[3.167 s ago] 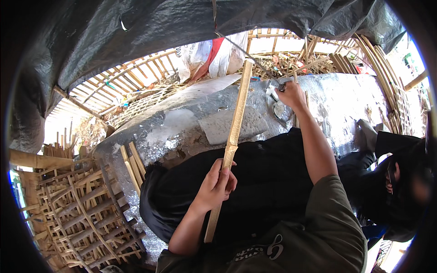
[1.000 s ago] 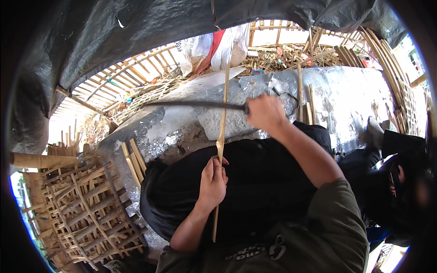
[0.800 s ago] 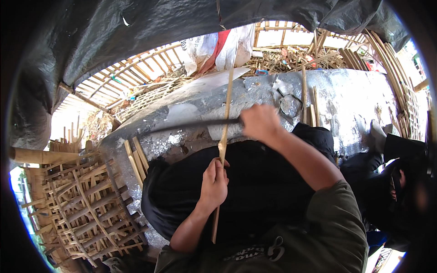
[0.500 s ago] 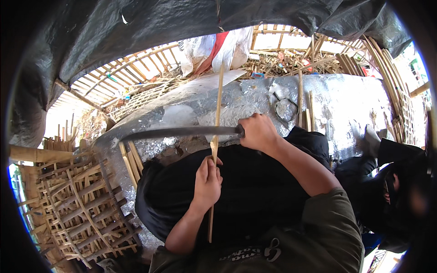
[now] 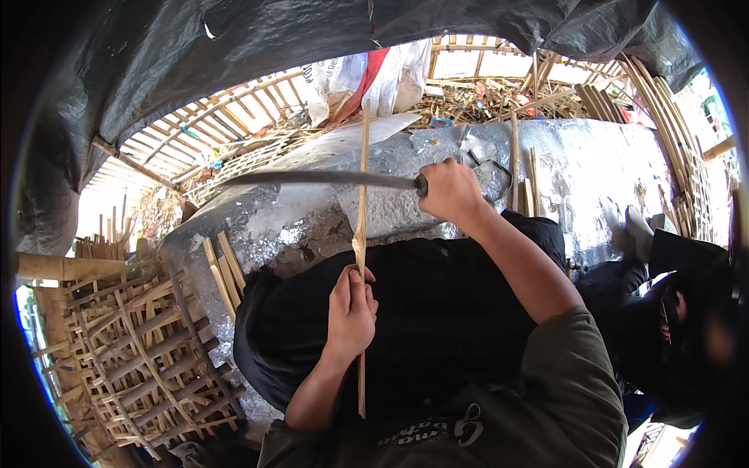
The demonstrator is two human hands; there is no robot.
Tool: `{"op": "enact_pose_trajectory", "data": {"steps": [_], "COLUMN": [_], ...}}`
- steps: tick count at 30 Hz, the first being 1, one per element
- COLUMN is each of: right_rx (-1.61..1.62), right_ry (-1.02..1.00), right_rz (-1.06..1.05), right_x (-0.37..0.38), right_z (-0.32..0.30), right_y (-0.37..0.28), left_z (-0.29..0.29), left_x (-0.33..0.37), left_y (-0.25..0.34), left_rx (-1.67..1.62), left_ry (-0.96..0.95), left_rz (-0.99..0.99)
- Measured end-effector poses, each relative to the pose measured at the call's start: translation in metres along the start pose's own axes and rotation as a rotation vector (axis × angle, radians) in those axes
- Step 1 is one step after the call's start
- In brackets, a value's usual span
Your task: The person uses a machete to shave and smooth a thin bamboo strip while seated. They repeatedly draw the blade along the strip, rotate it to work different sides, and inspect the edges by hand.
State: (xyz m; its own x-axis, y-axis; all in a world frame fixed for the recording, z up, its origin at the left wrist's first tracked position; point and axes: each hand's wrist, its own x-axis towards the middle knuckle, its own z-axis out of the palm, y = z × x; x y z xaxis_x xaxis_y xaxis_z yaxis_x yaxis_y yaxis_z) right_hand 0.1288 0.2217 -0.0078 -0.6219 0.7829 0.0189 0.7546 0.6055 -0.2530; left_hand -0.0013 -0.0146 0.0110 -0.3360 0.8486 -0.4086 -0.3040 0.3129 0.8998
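Observation:
My left hand (image 5: 352, 312) is closed round the lower part of a long, thin bamboo strip (image 5: 362, 218), which points away from me nearly upright in the picture. A knot shows on the strip just above my fingers. My right hand (image 5: 452, 191) grips the dark handle of a long, slightly curved machete (image 5: 320, 179). Its blade reaches left and crosses the strip well above the knot; the strip's far part extends beyond the blade. The strip's near end lies over my dark clothing.
A stack of bamboo lattice (image 5: 144, 359) stands at the left. Short bamboo pieces (image 5: 226, 273) lean beside my leg. Silvery sheeting (image 5: 593, 156) covers the ground ahead, with more strips on it. A person in dark clothes (image 5: 663, 312) sits close at my right. Dark plastic (image 5: 250, 54) hangs overhead.
My right hand and the machete have moved away from me along the strip, farther from my left hand. The strip's far end has shifted slightly left; my left hand has hardly moved.

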Motion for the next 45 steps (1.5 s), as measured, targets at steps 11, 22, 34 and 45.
{"op": "enact_pose_trajectory", "data": {"steps": [11,22,34,45], "right_rx": [-0.009,0.022,0.014,0.048], "right_ry": [-0.023,-0.058,-0.016,0.069], "right_rz": [-0.143,0.159,0.132,0.178], "right_x": [-0.018,0.013,0.015,0.020], "right_z": [0.002,-0.016,-0.013,-0.016], "right_y": [-0.025,0.016,0.017,0.023], "left_z": [-0.004,-0.001,0.000,-0.002], "left_x": [0.007,-0.006,-0.009,-0.016], "left_y": [-0.020,-0.010,-0.001,0.003], "left_rx": [0.550,0.585,0.607,0.572], "left_ry": [0.031,-0.040,-0.060,-0.116], "left_rz": [0.337,0.268,0.322,0.278]}}
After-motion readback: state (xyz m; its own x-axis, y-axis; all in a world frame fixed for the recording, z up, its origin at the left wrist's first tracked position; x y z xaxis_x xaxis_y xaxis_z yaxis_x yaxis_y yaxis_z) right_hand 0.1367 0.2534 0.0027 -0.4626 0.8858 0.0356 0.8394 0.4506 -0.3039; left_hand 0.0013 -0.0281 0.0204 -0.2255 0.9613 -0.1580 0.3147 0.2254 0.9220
